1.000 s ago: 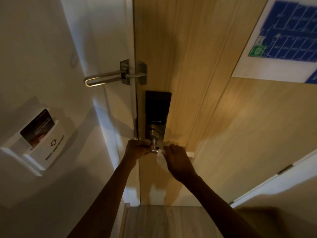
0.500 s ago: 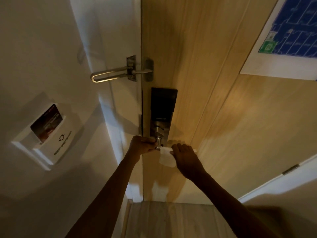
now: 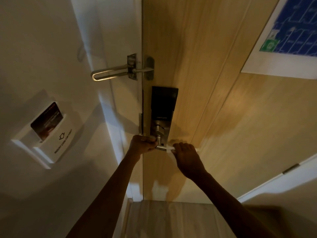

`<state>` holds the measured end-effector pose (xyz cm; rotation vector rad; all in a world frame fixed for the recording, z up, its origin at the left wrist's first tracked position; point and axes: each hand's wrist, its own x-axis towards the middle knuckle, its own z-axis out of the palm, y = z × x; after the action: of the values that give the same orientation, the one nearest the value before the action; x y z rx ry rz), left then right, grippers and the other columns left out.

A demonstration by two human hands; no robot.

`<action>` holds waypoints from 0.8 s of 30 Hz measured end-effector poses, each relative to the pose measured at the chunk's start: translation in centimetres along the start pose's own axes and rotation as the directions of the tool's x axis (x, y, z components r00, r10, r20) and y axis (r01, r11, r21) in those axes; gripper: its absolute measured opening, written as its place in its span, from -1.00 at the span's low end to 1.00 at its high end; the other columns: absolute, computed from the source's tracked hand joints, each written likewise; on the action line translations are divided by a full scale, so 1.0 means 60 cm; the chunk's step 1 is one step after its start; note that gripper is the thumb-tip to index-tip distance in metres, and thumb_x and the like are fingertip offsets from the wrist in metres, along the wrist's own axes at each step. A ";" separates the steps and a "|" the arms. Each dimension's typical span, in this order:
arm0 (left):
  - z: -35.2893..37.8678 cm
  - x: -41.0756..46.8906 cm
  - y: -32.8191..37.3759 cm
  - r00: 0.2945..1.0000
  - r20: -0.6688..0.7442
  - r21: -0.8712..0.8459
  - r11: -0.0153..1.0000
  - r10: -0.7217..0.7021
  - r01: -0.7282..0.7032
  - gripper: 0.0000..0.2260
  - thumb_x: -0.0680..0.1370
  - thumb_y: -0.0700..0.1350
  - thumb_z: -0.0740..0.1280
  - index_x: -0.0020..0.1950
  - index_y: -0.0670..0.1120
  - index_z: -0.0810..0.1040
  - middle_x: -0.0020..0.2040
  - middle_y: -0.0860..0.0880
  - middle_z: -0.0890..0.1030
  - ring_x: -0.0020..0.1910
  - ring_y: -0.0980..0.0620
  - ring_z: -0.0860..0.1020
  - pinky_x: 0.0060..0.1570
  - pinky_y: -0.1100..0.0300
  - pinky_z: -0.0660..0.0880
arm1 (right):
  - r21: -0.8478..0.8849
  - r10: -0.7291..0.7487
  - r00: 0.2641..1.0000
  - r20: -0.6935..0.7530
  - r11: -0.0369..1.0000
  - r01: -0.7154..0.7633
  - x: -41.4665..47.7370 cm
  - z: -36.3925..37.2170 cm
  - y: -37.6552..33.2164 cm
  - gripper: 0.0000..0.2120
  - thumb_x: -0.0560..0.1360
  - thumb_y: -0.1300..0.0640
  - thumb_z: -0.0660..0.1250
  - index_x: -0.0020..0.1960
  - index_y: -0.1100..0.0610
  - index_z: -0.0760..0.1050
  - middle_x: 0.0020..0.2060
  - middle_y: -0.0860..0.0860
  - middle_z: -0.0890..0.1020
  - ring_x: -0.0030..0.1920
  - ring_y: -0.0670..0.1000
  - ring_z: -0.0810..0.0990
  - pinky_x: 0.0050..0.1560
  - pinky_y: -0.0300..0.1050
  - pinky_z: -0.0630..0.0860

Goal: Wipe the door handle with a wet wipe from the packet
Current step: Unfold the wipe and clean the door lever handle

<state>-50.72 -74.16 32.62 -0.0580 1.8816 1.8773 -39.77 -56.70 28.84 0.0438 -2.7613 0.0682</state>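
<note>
The metal lever door handle (image 3: 161,147) juts from a black and silver lock plate (image 3: 163,107) on a wooden door (image 3: 214,83). My left hand (image 3: 143,143) is closed around the handle's pivot end, by the door edge. My right hand (image 3: 186,156) is wrapped over the lever's free end with a white wet wipe (image 3: 170,148) pressed between palm and metal; only a small white corner of the wipe shows. The wipe packet is not in view.
A metal swing-bar door guard (image 3: 118,72) spans frame and door above the lock. A key-card holder (image 3: 49,133) with a card sits on the white wall at left. A blue evacuation plan (image 3: 295,31) hangs on the door at upper right. Wooden floor (image 3: 171,219) lies below.
The wipe's hanging flap has been drawn up under my right hand, so less of it shows. My right hand has slid slightly along the lever. My left hand keeps its grip.
</note>
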 end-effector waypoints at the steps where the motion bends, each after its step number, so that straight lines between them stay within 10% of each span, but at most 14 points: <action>1: 0.000 0.000 0.001 1.000 -0.006 0.000 1.000 -0.004 0.004 -0.74 0.36 -0.35 0.49 0.02 -0.35 0.60 0.01 -0.24 0.65 -0.01 -0.18 0.65 -0.25 0.21 0.65 | -0.001 -0.003 1.000 0.000 1.000 0.003 0.006 0.001 -0.009 -0.85 0.59 0.15 0.24 0.10 0.19 0.45 -0.10 0.16 0.60 -0.11 0.17 0.58 -0.05 0.07 0.52; 7: 0.000 -0.002 0.006 0.999 -0.006 0.017 0.999 -0.033 0.033 -0.75 0.36 -0.36 0.49 0.02 -0.36 0.61 -0.15 -0.16 0.65 -0.19 -0.03 0.64 -0.40 0.34 0.58 | 0.011 -0.042 0.998 0.036 0.999 0.042 0.037 0.005 -0.062 -0.83 0.53 0.14 0.32 0.07 0.19 0.49 -0.13 0.17 0.61 -0.17 0.17 0.59 -0.13 0.06 0.52; 17: -0.003 0.006 0.005 0.999 -0.005 0.056 0.998 -0.039 0.039 -0.65 0.31 -0.31 0.54 0.05 -0.36 0.60 0.06 -0.28 0.66 0.04 -0.20 0.65 0.12 -0.12 0.58 | 0.088 -0.044 0.999 0.026 0.995 0.042 0.033 0.008 -0.044 -0.79 0.59 0.11 0.22 0.14 0.21 0.43 -0.14 0.16 0.60 -0.20 0.18 0.56 -0.16 0.02 0.44; 24: 0.006 0.011 0.025 0.994 -0.018 0.109 0.988 -0.106 0.107 -0.75 0.32 -0.37 0.51 -0.04 -0.35 0.60 -0.13 -0.23 0.66 -0.36 0.02 0.66 -0.20 0.18 0.65 | 0.046 -0.054 0.996 0.068 0.998 0.051 0.025 0.011 -0.040 -0.64 0.63 -0.04 0.03 0.20 0.16 0.45 -0.05 0.13 0.59 -0.10 0.14 0.55 -0.07 0.01 0.45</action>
<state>-51.75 -73.52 33.80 -0.1311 1.9466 1.7039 -41.32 -59.16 28.91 0.1332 -2.8254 0.1157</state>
